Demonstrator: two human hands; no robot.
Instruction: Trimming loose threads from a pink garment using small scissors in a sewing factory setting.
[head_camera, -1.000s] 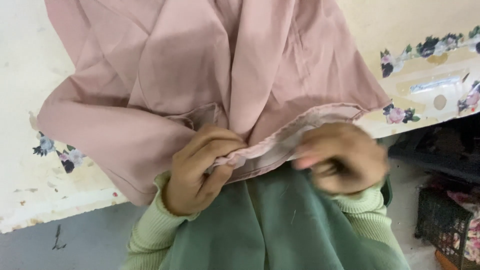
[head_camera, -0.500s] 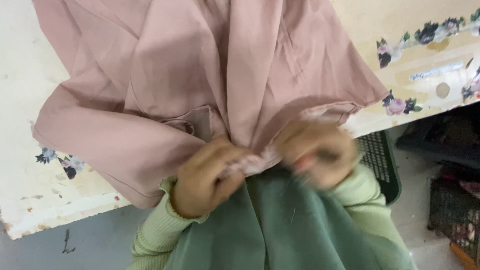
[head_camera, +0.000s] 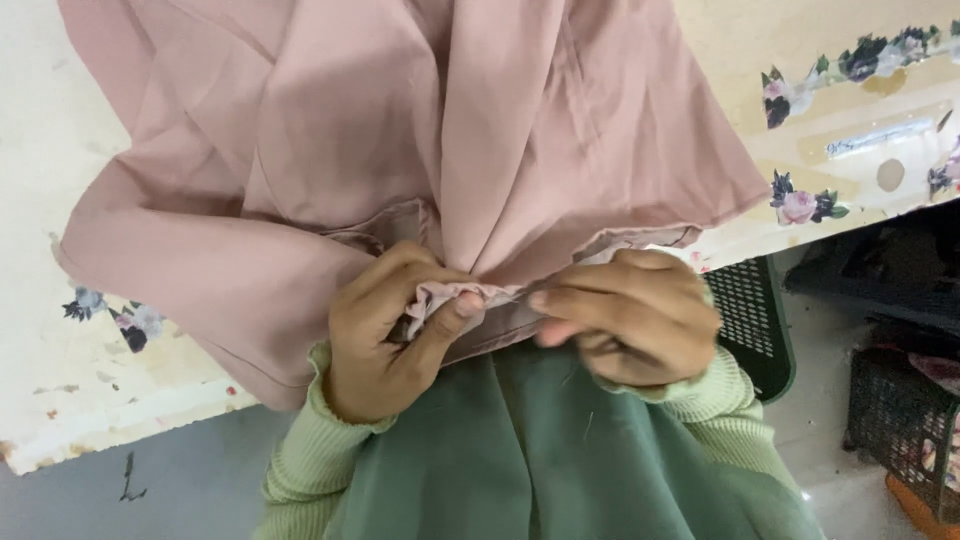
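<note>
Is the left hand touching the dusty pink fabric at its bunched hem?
Touching. The head view shows the left hand pinching the gathered hem of the dusty pink fabric between thumb and fingers, with no gap.

Floral-edged table (head_camera: 60, 400); green basket (head_camera: 760, 320); dark crate (head_camera: 900, 420).

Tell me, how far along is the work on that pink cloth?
Most of the pink cloth lies spread on the flowered table. In hand: the left hand and right hand pinch its bunched hem. The hem beyond the hands hangs loose, unhandled.
</note>
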